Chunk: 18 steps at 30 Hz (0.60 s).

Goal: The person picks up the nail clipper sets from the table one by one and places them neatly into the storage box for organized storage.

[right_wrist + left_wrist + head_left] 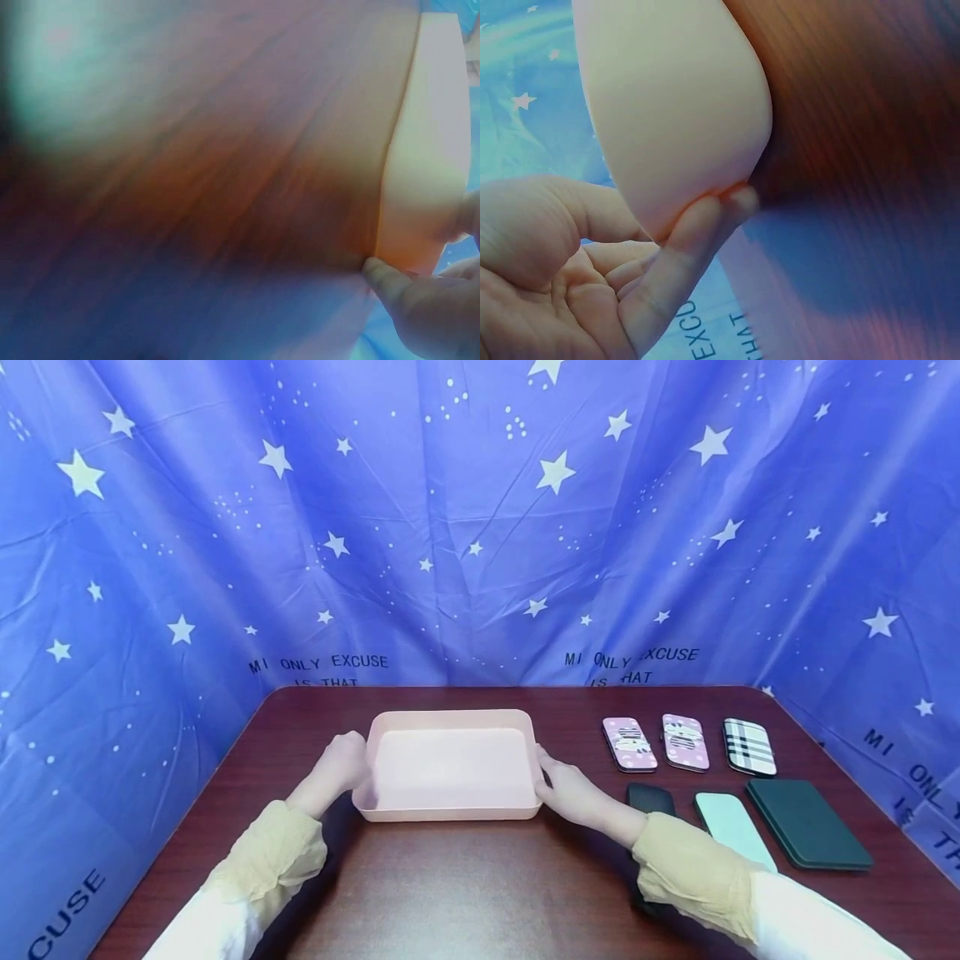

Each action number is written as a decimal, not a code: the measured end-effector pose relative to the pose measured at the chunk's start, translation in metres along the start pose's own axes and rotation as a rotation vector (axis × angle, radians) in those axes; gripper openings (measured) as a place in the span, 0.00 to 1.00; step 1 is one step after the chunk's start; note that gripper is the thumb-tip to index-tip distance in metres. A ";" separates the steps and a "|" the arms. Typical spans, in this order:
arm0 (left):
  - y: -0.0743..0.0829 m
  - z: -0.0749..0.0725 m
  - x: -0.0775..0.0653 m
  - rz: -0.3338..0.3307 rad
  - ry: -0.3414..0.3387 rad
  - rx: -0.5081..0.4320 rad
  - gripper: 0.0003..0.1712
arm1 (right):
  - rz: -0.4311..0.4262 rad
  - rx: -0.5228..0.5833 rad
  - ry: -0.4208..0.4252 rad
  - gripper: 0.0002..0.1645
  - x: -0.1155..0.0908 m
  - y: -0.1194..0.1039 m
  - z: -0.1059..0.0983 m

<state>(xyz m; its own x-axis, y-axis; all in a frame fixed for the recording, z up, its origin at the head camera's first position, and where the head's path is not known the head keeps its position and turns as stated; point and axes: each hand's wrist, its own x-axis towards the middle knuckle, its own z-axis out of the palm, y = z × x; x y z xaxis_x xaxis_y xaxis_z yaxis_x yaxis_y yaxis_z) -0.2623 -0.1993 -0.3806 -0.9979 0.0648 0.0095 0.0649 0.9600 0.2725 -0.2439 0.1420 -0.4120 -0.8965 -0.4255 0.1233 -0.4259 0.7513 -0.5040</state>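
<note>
A shallow pale pink rectangular tray (450, 814) sits on the brown table, and both hands hold it by its short sides. At its left end, my left hand (343, 763) grips the wall. The left wrist view shows the thumb at the rim and the fingertips (697, 221) against the outer side near the bottom edge. My right hand (576, 793) grips the opposite wall. From the right wrist, one fingertip (373, 265) shows at the tray's lower edge, with the thumb up by the rim. Nothing lies inside the tray.
Right of the tray lie two pink patterned flat cases (630, 745), a plaid case (750, 747), a mint case (735, 828), a dark green case (810, 824) and a black case (651, 798), partly hidden by the right forearm. A blue star-print curtain (480, 610) surrounds the table (450, 893).
</note>
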 end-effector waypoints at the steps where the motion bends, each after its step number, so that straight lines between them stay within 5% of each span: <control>1: 0.001 0.000 -0.001 0.003 0.000 -0.021 0.10 | -0.006 0.001 -0.005 0.36 -0.001 0.001 -0.002; 9: 0.009 0.000 -0.006 0.041 -0.002 -0.106 0.20 | 0.007 0.002 -0.030 0.36 -0.011 0.006 -0.010; 18: 0.022 0.004 -0.014 -0.018 -0.080 -0.277 0.12 | 0.089 0.020 -0.063 0.38 -0.024 0.009 -0.023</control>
<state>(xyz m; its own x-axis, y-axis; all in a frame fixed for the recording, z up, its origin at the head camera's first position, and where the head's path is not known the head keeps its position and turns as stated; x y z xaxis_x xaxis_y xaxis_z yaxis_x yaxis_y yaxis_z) -0.2474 -0.1781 -0.3783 -0.9942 0.0808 -0.0709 0.0318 0.8508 0.5245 -0.2293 0.1706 -0.4002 -0.9210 -0.3888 0.0236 -0.3418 0.7777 -0.5275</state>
